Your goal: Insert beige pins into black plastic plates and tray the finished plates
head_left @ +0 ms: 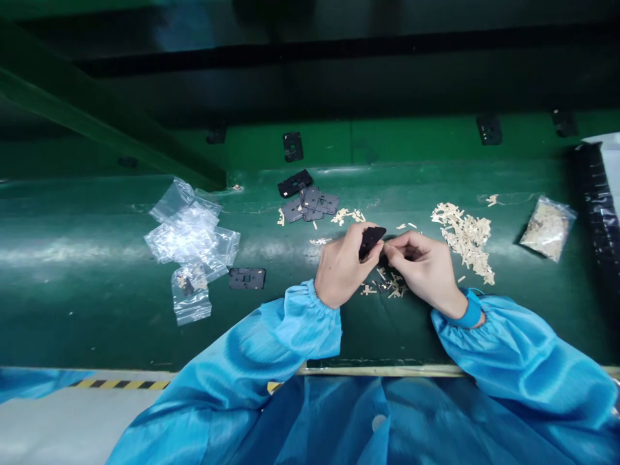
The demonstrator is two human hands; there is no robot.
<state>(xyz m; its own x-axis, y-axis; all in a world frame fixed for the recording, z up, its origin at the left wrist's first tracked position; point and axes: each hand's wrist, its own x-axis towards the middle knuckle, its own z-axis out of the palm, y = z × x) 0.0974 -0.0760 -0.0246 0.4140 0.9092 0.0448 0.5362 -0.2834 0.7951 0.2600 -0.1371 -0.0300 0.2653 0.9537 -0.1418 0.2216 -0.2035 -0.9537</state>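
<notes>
My left hand (341, 268) grips a flat black plastic plate (371, 240), tilted up between thumb and fingers. Close against it, my right hand (423, 265) is closed in a pinch at the plate's right edge. What sits between those fingertips is too small to make out. Under the hands lie loose cream-coloured strips (397, 287) and a few dark bits. Beyond my left hand rests a small stack of black plates (310, 203), with more strips beside it. A larger pile of cream strips (465, 239) spreads to the right of my right hand.
Clear zip bags (186, 226) are heaped at the left, one bag (191, 287) holding small parts. A single black plate (247, 278) lies near them. At the right are a filled bag (548, 229) and a black-edged bin (593, 194). A green beam (121, 123) slants across the upper left.
</notes>
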